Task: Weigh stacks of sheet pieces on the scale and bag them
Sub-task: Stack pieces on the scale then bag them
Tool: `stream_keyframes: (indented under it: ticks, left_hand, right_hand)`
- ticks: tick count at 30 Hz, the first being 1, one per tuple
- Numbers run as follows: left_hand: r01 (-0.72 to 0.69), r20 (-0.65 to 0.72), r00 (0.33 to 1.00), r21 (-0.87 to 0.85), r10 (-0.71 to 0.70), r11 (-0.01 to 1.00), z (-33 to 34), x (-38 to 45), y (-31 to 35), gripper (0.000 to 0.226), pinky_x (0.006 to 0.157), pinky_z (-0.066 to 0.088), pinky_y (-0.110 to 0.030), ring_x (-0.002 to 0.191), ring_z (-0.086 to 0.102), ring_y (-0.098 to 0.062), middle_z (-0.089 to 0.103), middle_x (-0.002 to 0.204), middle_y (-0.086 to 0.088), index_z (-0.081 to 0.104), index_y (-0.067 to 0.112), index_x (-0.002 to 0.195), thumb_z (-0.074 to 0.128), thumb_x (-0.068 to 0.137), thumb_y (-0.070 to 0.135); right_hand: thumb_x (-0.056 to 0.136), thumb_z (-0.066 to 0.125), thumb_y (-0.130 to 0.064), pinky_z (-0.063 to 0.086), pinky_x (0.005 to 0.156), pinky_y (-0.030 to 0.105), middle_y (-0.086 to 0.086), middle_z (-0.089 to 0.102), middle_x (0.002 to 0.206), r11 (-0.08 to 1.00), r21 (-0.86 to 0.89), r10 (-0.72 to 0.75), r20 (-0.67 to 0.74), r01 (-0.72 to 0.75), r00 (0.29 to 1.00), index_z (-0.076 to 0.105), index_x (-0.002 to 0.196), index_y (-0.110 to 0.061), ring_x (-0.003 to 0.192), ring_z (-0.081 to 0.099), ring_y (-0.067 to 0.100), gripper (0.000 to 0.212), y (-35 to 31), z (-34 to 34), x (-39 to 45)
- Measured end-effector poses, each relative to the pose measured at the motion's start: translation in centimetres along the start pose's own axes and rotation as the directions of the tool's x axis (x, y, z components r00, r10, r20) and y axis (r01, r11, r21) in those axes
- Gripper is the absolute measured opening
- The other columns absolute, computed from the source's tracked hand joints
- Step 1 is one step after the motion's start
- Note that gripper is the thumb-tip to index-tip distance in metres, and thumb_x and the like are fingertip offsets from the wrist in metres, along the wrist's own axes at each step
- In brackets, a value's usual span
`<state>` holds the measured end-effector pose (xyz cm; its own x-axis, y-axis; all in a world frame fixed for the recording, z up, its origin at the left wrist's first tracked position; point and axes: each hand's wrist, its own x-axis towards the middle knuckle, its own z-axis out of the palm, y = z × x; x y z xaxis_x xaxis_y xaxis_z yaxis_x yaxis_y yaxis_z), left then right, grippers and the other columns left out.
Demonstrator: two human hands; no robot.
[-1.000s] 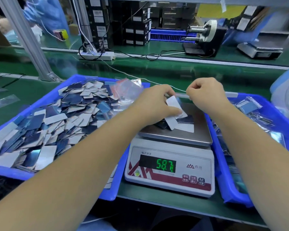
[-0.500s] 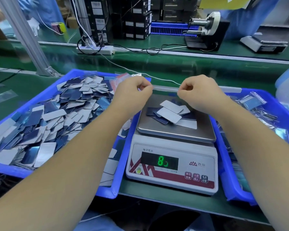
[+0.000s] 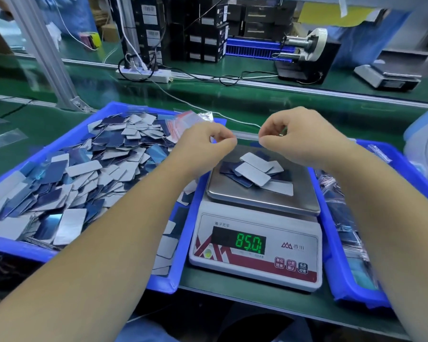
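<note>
A loose pile of grey and dark-blue rectangular sheet pieces (image 3: pixel 256 172) lies on the steel pan of the white digital scale (image 3: pixel 255 253) at centre frame, likely awaiting bagging. Just above, the left hand (image 3: pixel 203 144) and right hand (image 3: pixel 299 139) each pinch an edge of a clear plastic bag (image 3: pixel 248 137), probably to open its mouth.

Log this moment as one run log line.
left hand and right hand: pinching clear bag | sheet pieces: on scale | bagging: not yet
</note>
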<state>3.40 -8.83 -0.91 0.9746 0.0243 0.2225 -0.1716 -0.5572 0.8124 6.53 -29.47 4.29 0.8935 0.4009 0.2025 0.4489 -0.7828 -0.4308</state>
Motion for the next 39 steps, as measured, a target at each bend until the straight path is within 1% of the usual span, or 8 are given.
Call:
stream_keyframes:
  ticks: [3,5,10,20,27,32,35,39]
  left_hand:
    - [-0.054,0.079,0.995,-0.005,0.054,0.999,-0.1,-0.4,0.5,0.016,0.069,0.038,-0.016,0.079,0.051,0.015,0.060,0.097,0.015,0.074,0.036,0.093,0.068,0.087,0.051]
    - [-0.107,0.171,0.981,0.056,0.096,0.993,0.3,-0.6,0.8,0.032,0.072,0.039,-0.022,0.083,0.054,0.003,0.058,0.087,0.005,0.075,0.026,0.092,0.069,0.086,0.056]
    - [-0.134,0.219,0.972,0.214,0.086,0.968,1.6,-0.5,1.1,0.041,0.097,0.038,-0.033,0.114,0.042,-0.014,0.054,0.105,0.011,0.070,0.039,0.115,0.074,0.079,0.059]
    - [-0.152,0.097,0.981,-0.178,0.171,0.972,1.6,-0.8,1.6,0.018,0.068,0.043,-0.008,0.072,0.056,0.003,0.064,0.077,0.021,0.067,0.030,0.086,0.078,0.083,0.016]
    - [-0.038,0.059,0.994,-0.578,0.088,0.815,0.8,-0.7,1.8,0.014,0.072,0.048,-0.023,0.071,0.057,-0.010,0.065,0.071,0.009,0.065,0.019,0.083,0.073,0.084,0.008]
    - [-0.034,0.021,0.998,-0.637,0.062,0.770,1.0,-0.6,1.9,0.013,0.061,0.042,-0.014,0.064,0.054,-0.003,0.063,0.068,0.014,0.062,0.020,0.084,0.072,0.084,0.011]
    - [-0.034,-0.022,0.999,-0.683,0.025,0.730,0.8,-0.4,1.9,0.018,0.063,0.042,-0.018,0.064,0.053,-0.004,0.063,0.071,0.012,0.060,0.018,0.085,0.064,0.094,0.003]
    - [-0.018,-0.030,1.000,-0.738,-0.006,0.675,0.8,-0.5,2.1,0.019,0.065,0.046,-0.022,0.070,0.057,-0.007,0.064,0.073,0.011,0.058,0.017,0.085,0.060,0.095,0.001]
  right_hand:
    - [0.085,0.068,-0.036,0.037,0.047,0.009,-0.014,0.069,0.075,0.998,-0.055,-0.038,0.114,0.044,0.993,0.071,0.084,-0.033,0.064,0.058,-0.005,0.004,-0.3,-0.7,-0.1]
    - [0.086,0.068,-0.037,0.041,0.056,0.014,-0.013,0.069,0.081,0.988,-0.142,-0.043,0.151,0.065,0.988,0.071,0.089,-0.032,0.070,0.059,0.000,0.006,-0.1,-0.4,-0.1]
    - [0.088,0.066,-0.026,0.036,0.056,0.005,-0.021,0.065,0.071,0.999,-0.028,-0.035,-0.029,0.034,0.999,0.072,0.083,-0.029,0.067,0.054,-0.008,0.008,2.0,1.0,-0.5]
    - [0.089,0.067,-0.024,0.037,0.057,0.002,-0.035,0.059,0.066,0.997,0.081,0.005,-0.098,0.003,0.995,0.068,0.074,-0.035,0.067,0.053,-0.012,0.019,4.1,1.3,-0.3]
    - [0.090,0.064,-0.031,0.038,0.055,0.014,-0.029,0.064,0.073,0.997,0.081,0.008,-0.071,-0.002,0.997,0.067,0.072,-0.037,0.068,0.056,-0.007,0.019,3.8,1.4,-0.6]
    - [0.090,0.054,-0.051,0.038,0.053,0.014,-0.018,0.063,0.063,0.884,0.466,-0.033,-0.032,0.044,0.999,0.069,0.087,-0.028,0.050,0.045,-0.001,0.027,2.1,1.2,-1.5]
    - [0.081,0.067,-0.043,0.043,0.054,0.015,-0.012,0.066,0.068,0.735,0.676,-0.093,0.023,0.052,0.995,0.068,0.097,-0.025,0.055,0.051,0.003,0.024,1.4,1.2,-1.7]
    - [0.078,0.081,-0.006,0.054,0.073,0.043,0.014,0.071,0.092,0.783,0.617,-0.120,0.023,0.080,0.993,0.071,0.095,-0.029,0.073,0.060,0.016,0.030,1.7,1.8,-1.4]
